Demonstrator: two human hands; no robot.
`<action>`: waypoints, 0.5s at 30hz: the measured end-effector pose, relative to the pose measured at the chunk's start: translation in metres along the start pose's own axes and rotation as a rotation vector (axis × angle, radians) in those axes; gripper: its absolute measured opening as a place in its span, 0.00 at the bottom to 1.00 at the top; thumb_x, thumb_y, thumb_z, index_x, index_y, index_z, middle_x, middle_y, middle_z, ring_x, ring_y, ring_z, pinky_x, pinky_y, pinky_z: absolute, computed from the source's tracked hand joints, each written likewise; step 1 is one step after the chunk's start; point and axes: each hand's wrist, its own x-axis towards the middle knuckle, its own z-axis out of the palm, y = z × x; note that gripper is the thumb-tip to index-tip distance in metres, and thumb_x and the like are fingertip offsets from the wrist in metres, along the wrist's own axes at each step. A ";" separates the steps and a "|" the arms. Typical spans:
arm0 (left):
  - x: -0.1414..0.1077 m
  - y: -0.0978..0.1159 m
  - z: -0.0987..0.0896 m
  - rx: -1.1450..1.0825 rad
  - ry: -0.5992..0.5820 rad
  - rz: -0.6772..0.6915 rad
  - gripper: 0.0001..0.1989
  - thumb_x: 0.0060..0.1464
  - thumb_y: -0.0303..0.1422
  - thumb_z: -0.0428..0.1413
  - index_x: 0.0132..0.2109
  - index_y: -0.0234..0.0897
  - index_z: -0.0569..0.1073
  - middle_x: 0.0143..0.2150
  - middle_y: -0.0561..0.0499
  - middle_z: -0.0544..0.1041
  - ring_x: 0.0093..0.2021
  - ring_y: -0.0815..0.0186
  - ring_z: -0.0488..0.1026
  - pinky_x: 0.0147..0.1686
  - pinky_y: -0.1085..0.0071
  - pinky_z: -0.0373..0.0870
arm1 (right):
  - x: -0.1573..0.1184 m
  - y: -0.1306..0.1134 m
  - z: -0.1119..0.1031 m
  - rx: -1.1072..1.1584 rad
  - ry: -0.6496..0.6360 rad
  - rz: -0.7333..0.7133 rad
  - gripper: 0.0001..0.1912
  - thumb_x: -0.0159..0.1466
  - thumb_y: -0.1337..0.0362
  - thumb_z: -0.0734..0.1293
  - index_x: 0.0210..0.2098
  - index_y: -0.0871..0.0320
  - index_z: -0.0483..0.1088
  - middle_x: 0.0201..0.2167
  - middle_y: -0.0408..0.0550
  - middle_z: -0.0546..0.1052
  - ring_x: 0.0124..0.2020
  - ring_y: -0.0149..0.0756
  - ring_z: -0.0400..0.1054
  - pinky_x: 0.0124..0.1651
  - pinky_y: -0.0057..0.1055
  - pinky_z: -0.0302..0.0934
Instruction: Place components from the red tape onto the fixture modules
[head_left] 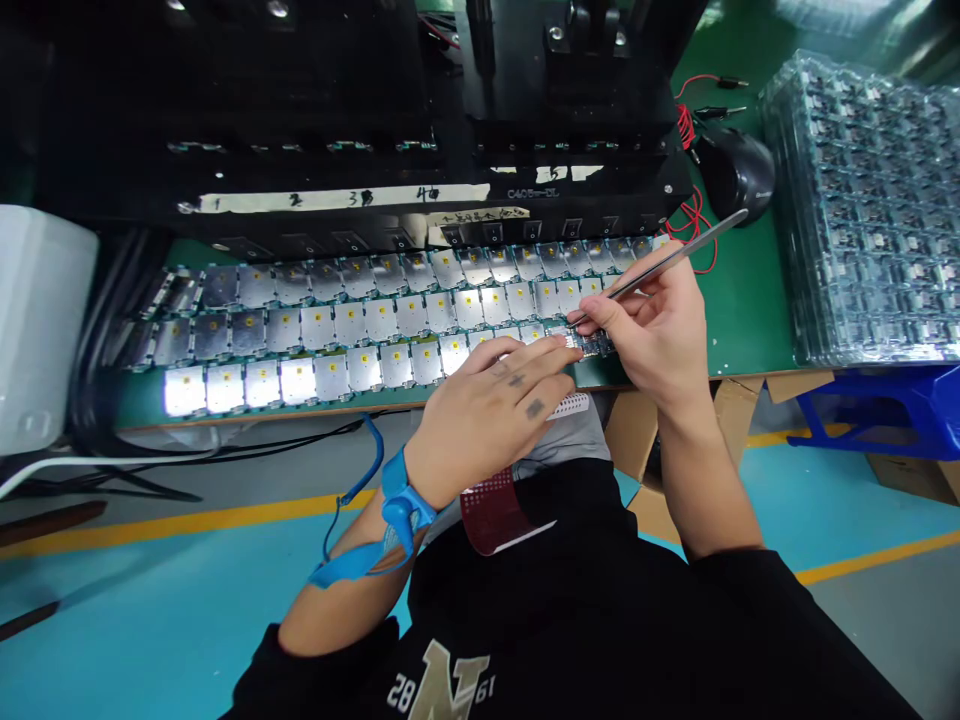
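Note:
My right hand (pixel 660 320) grips long metal tweezers (pixel 679 256) like a pen, their back end pointing up and to the right. The tip comes down at a small circuit board (pixel 596 344) at the front edge of the bench. My left hand (pixel 499 400) lies palm down, its fingers stretched out over the near end of the front row, fingertips touching the boards beside the tweezer tip. What lies under these fingers is hidden. Rows of boards with silver metal covers (pixel 349 325), each with a small yellow mark, run left along the bench. A blue wrist strap (pixel 405 510) circles my left wrist.
Behind the rows stands a black test fixture (pixel 360 200) with switches and numbered tape. To the right are a black mouse (pixel 731 170), red wires (pixel 694 225) and stacked clear trays (pixel 870 220) of boards. A white device (pixel 37 330) stands at left. A blue stool (pixel 892 405) is below.

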 end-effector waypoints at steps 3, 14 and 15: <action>0.000 0.000 0.001 -0.006 0.004 -0.002 0.08 0.62 0.23 0.51 0.46 0.34 0.72 0.57 0.43 0.77 0.59 0.57 0.73 0.53 0.58 0.68 | 0.001 0.000 0.000 0.039 0.004 -0.022 0.21 0.55 0.58 0.77 0.36 0.54 0.61 0.27 0.33 0.76 0.28 0.31 0.77 0.30 0.25 0.75; -0.003 -0.003 -0.001 -0.062 -0.009 0.010 0.08 0.61 0.24 0.54 0.47 0.34 0.70 0.59 0.40 0.74 0.62 0.52 0.70 0.55 0.53 0.68 | 0.000 -0.012 0.007 0.084 0.110 -0.099 0.17 0.59 0.61 0.74 0.36 0.53 0.61 0.27 0.34 0.74 0.28 0.29 0.77 0.29 0.23 0.75; -0.004 -0.004 -0.002 -0.088 0.008 0.021 0.07 0.61 0.24 0.54 0.47 0.35 0.69 0.60 0.39 0.73 0.64 0.50 0.68 0.56 0.52 0.68 | -0.003 -0.018 0.008 0.108 0.169 -0.136 0.16 0.60 0.61 0.73 0.36 0.53 0.61 0.28 0.34 0.74 0.30 0.28 0.77 0.30 0.23 0.75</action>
